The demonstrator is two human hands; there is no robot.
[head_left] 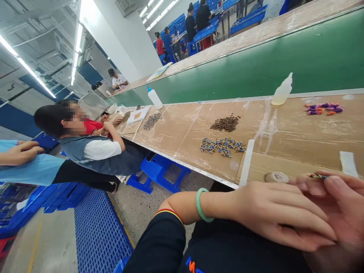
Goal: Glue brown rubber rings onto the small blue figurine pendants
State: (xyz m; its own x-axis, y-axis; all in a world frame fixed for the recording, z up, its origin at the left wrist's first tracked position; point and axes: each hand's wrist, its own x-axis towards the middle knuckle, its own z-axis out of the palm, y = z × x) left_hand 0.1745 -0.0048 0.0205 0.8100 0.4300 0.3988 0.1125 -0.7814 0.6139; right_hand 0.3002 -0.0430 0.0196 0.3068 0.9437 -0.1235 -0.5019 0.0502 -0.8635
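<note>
Squeeze bottle (282, 93) nr green belt (313, 57), brown bead pile (226, 123) behind blue parts pile (222, 146), purple bits (324, 109) rt.

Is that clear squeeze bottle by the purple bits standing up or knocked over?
Standing up. The translucent plastic squeeze bottle rests on its base on the brown cardboard-covered bench, nozzle pointing upward.

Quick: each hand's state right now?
Left hand: open, fingers flat across the other hand.
Right hand: pinching a small part.

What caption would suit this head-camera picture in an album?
At a cardboard-topped bench, the right hand pinches a small part, left hand resting across it, near a pile of tiny blue components.
</note>
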